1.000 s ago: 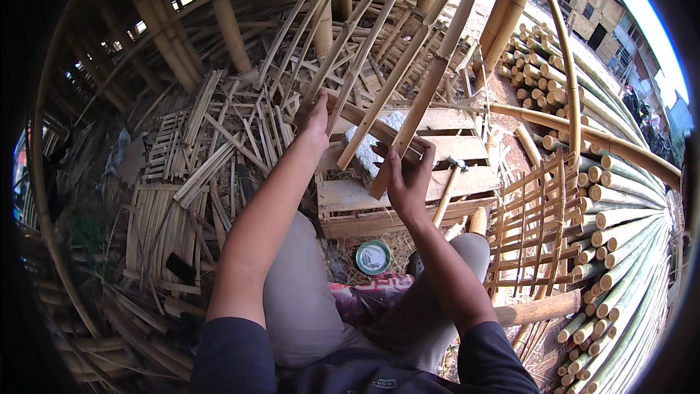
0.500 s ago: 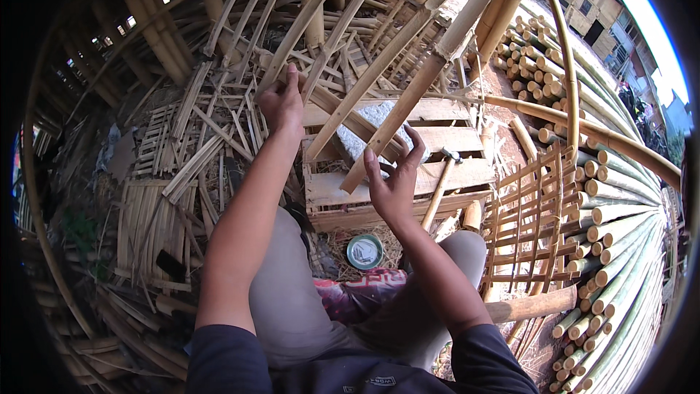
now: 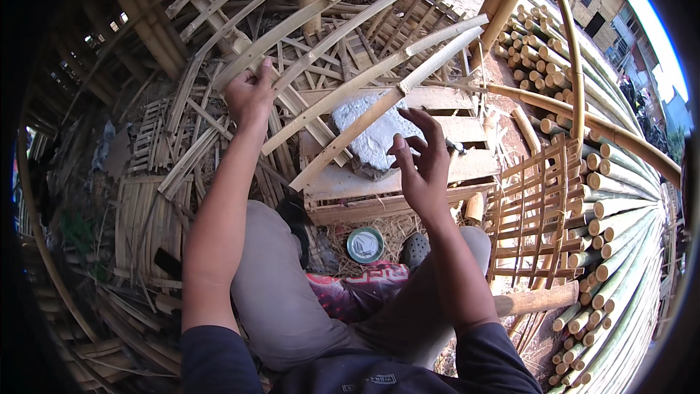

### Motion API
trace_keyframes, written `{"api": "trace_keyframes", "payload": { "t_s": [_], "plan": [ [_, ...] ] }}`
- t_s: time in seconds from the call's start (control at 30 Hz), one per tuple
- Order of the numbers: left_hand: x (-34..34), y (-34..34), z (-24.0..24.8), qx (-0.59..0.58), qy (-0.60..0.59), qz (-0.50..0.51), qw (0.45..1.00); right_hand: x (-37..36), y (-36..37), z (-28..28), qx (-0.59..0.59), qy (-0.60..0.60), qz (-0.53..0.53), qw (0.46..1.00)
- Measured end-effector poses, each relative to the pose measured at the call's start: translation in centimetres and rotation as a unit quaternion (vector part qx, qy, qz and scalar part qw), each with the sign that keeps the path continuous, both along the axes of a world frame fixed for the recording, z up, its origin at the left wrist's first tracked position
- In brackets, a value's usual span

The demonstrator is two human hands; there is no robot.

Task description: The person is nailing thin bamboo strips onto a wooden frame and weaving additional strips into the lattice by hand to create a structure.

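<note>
Our left hand (image 3: 249,95) is raised ahead of us, fingers curled around the near ends of a bundle of long split bamboo strips (image 3: 350,44) that arc up and away to the right. The grip looks closed, though we cannot tell how many strips it actually holds. Our right hand (image 3: 421,164) hangs open, fingers spread and slightly bent, holding nothing. It sits just below and beside one flat strip (image 3: 357,131) that slants down toward the wooden pallet (image 3: 379,182) in front of our knees. A grey stone slab (image 3: 375,131) lies on that pallet, between the two hands and beyond them.

To handle the strips well, we judge that the left hand should keep its hold firm near the ends, since bent bamboo springs back hard. The open right hand is best placed to take the slanting strip from underneath, thumb over the flat face, away from the split edges, which can cut. We should gather one strip at a time so that the curves stay aligned.

Below the right hand, a round tin lid (image 3: 364,245) lies on the straw. A woven bamboo panel (image 3: 539,211) stands to its right, with stacked bamboo poles (image 3: 620,204) further out.
</note>
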State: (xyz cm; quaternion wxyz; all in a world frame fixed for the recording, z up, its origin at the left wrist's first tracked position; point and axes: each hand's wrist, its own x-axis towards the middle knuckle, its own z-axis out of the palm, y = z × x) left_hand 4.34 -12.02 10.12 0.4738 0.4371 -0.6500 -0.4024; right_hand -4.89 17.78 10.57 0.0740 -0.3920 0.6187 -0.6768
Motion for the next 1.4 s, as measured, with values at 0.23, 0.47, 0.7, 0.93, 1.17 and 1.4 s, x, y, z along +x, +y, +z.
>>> {"api": "trace_keyframes", "payload": {
  "t_s": [0.23,0.47,0.7,0.93,1.17,1.4],
  "plan": [
    [0.4,0.8,-0.4,-0.016,-0.117,-0.023,0.993,-1.6,0.2,0.3,0.019,-0.257,0.070,0.964],
    [0.7,1.3,-0.2,-0.071,-0.167,-0.043,0.982,-3.2,1.2,-0.2,0.006,-0.381,0.099,0.919],
    [0.2,0.8,-0.9,-0.112,-0.182,-0.053,0.975,-3.1,0.9,-0.4,-0.016,-0.472,0.106,0.875],
    [0.4,0.2,-1.1,-0.094,-0.175,-0.068,0.978,-4.2,1.0,-1.3,-0.084,-0.529,0.140,0.833],
    [0.5,0.0,-1.3,-0.100,-0.153,-0.097,0.978,-4.8,1.5,-2.0,-0.066,-0.541,0.177,0.820],
    [0.0,-0.6,-2.3,-0.137,-0.144,-0.122,0.972,-4.1,2.3,-1.3,-0.031,-0.493,0.165,0.853]
  ]
}}
